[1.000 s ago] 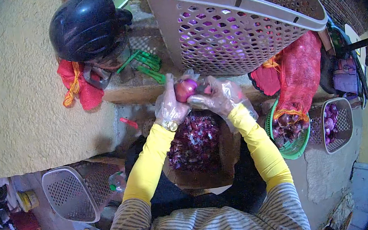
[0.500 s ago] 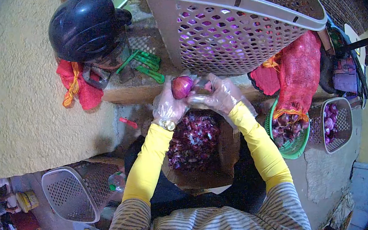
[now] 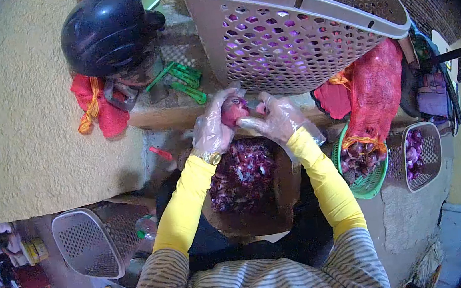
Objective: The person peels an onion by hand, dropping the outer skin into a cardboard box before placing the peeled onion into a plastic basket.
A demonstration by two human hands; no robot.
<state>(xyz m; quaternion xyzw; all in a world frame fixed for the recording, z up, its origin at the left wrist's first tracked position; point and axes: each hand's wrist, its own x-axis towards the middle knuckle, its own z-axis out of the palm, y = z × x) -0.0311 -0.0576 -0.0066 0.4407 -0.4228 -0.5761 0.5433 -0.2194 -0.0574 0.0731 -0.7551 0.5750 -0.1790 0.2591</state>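
A red-purple onion [image 3: 234, 111] is held in my left hand [image 3: 212, 128], its gloved fingers closed round the left side. My right hand [image 3: 281, 117], also in a clear plastic glove, reaches in from the right with its thumb against or close to the onion. A small pinkish bit shows between the right thumb and fingers; I cannot make out what it is. Below both hands, a brown box [image 3: 251, 222] between my legs holds a heap of purple onion skins [image 3: 243, 171].
A large perforated basket [image 3: 292, 38] of onions stands ahead. To the right are a red mesh sack [image 3: 376, 91], a green basket [image 3: 368, 187] and a smaller onion basket [image 3: 435, 147]. Left lie a black helmet [image 3: 104, 33], green strips [image 3: 185, 80] and another perforated basket [image 3: 84, 242].
The onion has turned in my left hand and now shows a paler side. My left fingers have come further over it, and my right hand has shifted slightly.
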